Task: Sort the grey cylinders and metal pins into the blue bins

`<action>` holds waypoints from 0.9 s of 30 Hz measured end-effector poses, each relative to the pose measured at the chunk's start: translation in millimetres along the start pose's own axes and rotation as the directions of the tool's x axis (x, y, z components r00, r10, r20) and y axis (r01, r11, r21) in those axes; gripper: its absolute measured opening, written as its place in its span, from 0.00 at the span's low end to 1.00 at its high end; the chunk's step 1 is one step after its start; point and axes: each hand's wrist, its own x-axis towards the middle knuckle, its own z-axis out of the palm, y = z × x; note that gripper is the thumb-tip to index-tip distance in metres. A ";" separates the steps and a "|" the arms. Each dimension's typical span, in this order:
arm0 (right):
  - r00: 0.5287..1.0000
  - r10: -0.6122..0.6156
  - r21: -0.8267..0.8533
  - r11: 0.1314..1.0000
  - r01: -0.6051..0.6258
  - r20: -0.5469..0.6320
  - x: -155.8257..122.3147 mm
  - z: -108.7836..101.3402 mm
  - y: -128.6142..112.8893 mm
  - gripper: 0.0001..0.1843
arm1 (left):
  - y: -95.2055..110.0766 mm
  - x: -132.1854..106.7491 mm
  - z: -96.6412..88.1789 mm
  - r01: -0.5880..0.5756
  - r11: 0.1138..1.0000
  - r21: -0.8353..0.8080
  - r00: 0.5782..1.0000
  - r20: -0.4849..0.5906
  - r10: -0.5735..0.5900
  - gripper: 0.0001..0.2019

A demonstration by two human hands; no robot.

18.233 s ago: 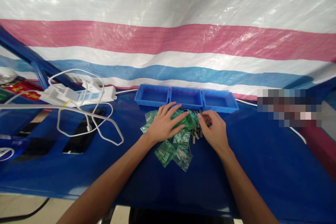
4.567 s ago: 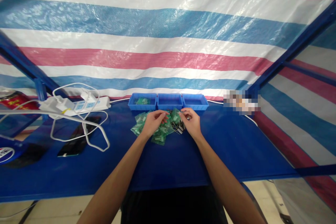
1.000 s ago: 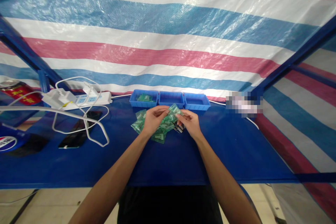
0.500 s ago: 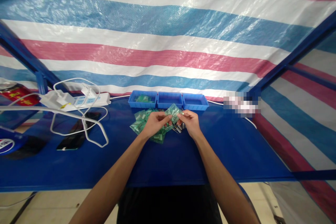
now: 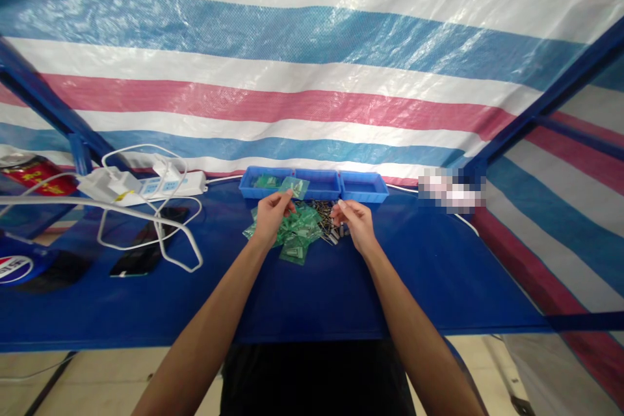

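The left hand [image 5: 270, 214] pinches a small green plastic bag [image 5: 296, 188] by its near corner, holding it up so that in view it overlaps the wall between the left bin [image 5: 248, 194] and the middle bin [image 5: 319, 194]. More green bags lie in the left bin. The right hand [image 5: 358, 221] is half curled over the loose leaded components [image 5: 334, 235], thumb and forefinger close together; whether it grips one, I cannot tell.

With only a corner pinched, the bag could slip, or, let go over that wall, land in the wrong bin or straddle both. The heaped green bags [image 5: 295, 244] overlap and touch the components, so a sweeping finger could drag thin leads along or hook them into a bag.

The heap sits close against the bins' near walls, leaving little room there. The right bin [image 5: 365, 195] ends well short of the right edge of the table [image 5: 322, 305], and the near edge is well apart from the heap, so both forearms have room. Leftward, a looped white cable [image 5: 181, 234] crosses a phone [image 5: 141, 253] and could snag a wide elbow.
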 end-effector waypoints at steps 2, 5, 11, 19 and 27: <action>1.000 0.000 0.005 1.000 0.000 0.003 -0.1 -0.1 -0.8 0.18 | -0.1 3.7 -2.9 0.050 0.992 -0.115 0.996 -0.072 -0.058 0.22; 1.000 0.007 0.002 1.000 -0.007 0.006 -0.7 0.6 -1.6 0.18 | 1.9 6.9 -6.3 0.116 0.963 -0.245 0.988 -0.071 -0.137 0.23; 1.000 0.017 -0.025 1.000 -0.016 0.014 -1.6 1.8 -2.1 0.19 | 6.9 4.2 -13.0 -0.024 0.980 0.199 1.000 -0.005 0.026 0.23; 1.000 0.007 0.000 1.000 -0.007 0.014 -2.2 0.6 -2.2 0.17 | 13.4 -18.4 -13.5 -0.316 0.148 0.937 0.941 0.290 0.172 0.20; 0.999 0.021 0.001 1.000 -0.022 0.032 -1.9 0.0 -0.4 0.17 | 12.4 -14.2 -13.4 -0.309 0.168 0.936 0.947 0.287 0.141 0.18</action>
